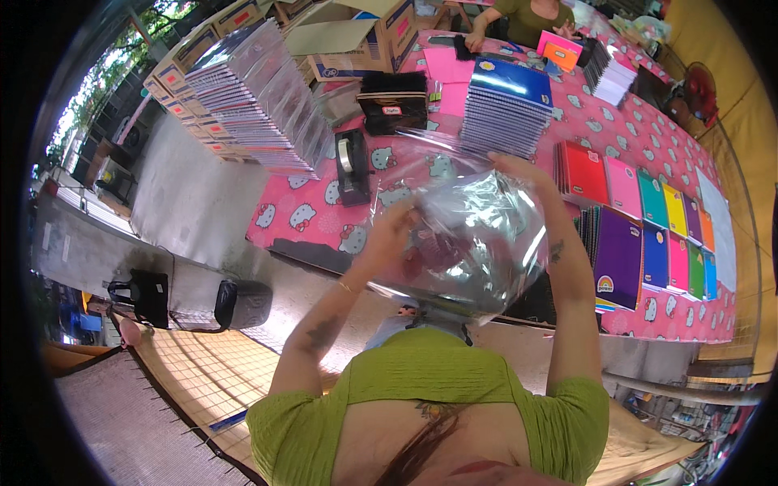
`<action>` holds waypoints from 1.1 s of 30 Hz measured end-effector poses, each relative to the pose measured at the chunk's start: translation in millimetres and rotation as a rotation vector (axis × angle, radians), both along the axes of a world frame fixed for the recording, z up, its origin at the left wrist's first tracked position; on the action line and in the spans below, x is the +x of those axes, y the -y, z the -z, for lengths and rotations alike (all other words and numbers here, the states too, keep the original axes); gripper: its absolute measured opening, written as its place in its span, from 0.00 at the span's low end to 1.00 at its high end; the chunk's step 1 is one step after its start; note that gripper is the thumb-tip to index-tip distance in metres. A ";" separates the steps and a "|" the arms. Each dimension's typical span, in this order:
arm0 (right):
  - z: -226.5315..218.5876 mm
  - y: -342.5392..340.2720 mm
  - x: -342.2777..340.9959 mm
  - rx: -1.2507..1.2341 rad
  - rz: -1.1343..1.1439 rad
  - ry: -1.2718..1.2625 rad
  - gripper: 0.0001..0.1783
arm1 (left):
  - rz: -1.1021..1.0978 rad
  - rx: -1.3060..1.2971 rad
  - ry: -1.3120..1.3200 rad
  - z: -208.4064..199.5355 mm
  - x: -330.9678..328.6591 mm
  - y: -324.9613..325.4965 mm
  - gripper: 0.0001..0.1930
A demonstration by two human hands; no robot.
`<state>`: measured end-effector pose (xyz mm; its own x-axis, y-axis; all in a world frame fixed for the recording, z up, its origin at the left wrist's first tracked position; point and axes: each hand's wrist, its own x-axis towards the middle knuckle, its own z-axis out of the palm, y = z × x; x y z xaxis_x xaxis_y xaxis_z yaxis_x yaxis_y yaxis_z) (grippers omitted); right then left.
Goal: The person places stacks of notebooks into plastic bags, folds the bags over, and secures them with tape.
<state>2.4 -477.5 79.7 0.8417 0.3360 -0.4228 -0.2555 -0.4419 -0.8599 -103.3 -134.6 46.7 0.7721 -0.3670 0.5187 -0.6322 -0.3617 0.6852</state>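
A large, crinkled piece of clear plastic film (486, 235) hangs over the front edge of the table, full of bright glare; I cannot tell whether it is a bag or a sheet. My right hand (516, 168) is closed on its far edge, near a stack of blue spiral notebooks (507, 101). At the film's left side is my left hand (391, 236), touching it. Motion and reflections smear those fingers, so their grip is unclear. A black tape dispenser (352, 168) stands just beyond my left hand.
A tall stack of plastic-covered spiral notebooks (255, 101) rises at the left, by cardboard boxes (352, 53). Colourful notebooks (620, 255) lie in rows at the right. A black pouch (393, 105) sits farther back. Across the pink patterned tablecloth (304, 217) another person (531, 20) handles papers.
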 end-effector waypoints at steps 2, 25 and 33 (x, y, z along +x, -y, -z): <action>-0.9 1.1 -9.8 0.114 -0.023 0.046 0.40 | -0.033 -0.194 -0.439 1.4 30.8 -14.1 0.14; -128.2 -148.2 -89.0 -0.519 -0.202 1.357 0.25 | -0.716 -0.125 -0.597 72.8 65.6 -129.5 0.08; -125.3 -177.4 -80.9 -0.613 -0.190 1.247 0.22 | 0.285 -0.312 -0.383 -94.2 77.0 -60.7 0.10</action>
